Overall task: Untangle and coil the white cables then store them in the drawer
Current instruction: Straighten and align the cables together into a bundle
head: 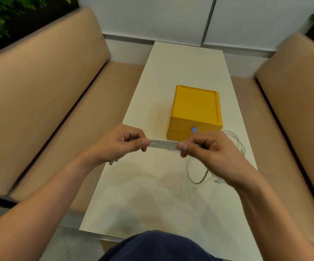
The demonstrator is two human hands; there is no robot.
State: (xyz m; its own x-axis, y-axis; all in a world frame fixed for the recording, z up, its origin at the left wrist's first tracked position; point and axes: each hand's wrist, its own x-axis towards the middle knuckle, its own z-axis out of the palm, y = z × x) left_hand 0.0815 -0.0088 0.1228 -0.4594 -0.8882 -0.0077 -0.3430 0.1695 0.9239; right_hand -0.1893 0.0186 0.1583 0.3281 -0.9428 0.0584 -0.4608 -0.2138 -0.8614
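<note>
Folded cable (163, 144) is pinched taut between left hand (123, 141) and right hand (207, 147). Loose cable (197, 172) may get dragged, retangled. Drawer (193, 131) shut.

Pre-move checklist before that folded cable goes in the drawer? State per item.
1. Left hand pinches one end of the cable bundle: ok.
2. Right hand pinches the other end: ok.
3. Bundle strands run side by side between the hands: ok, though the frame is blurred.
4. All cable gathered: not ok. Loose cable lies in loops on the table under the right hand.
5. Drawer open to receive: not ok. The front of the yellow drawer box looks closed.
6. Loose loops part of the held cable or a second one: cannot tell.
</note>
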